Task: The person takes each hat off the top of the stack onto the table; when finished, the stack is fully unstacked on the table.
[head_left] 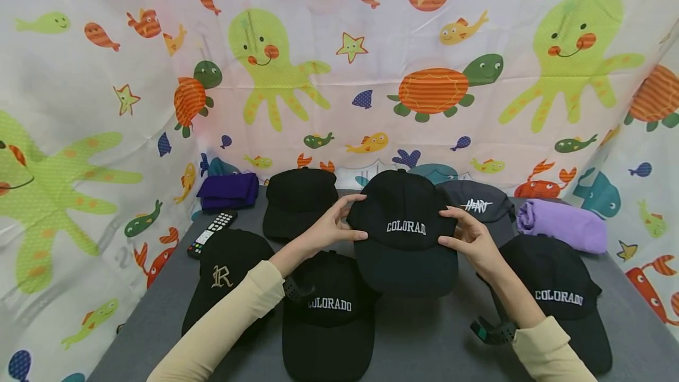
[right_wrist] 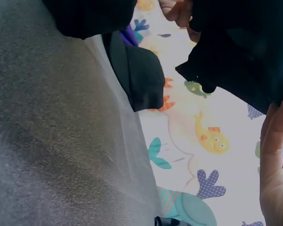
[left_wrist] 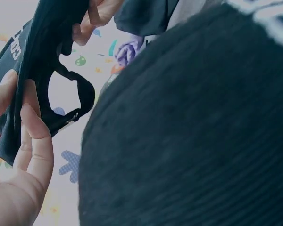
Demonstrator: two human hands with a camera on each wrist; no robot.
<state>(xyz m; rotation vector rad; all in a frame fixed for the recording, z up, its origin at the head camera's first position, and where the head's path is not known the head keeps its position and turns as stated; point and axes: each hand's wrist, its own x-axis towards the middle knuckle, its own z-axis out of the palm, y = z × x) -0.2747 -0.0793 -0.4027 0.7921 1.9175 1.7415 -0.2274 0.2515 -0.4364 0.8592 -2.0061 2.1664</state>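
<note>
A black cap lettered COLORADO [head_left: 405,223] is held up off the table, its brim facing down and toward me. My left hand [head_left: 335,226] pinches one side of it between thumb and fingers. On the opposite side my right hand [head_left: 474,243] grips the cap's edge the same way. In the left wrist view, the open strap loop at the back of the held cap [left_wrist: 42,80] shows behind the left fingers. Below and left of it, a second COLORADO cap [head_left: 329,311] rests on the table, filling much of the left wrist view.
Around the grey table [head_left: 424,341] lie an R cap [head_left: 228,264], a plain black cap [head_left: 299,202], a HEART cap [head_left: 477,200] and another COLORADO cap [head_left: 554,287]. A remote [head_left: 213,233], dark purple cloth [head_left: 228,191] and lilac cloth [head_left: 562,226] sit toward the sides. A printed curtain [head_left: 366,152] encloses the table.
</note>
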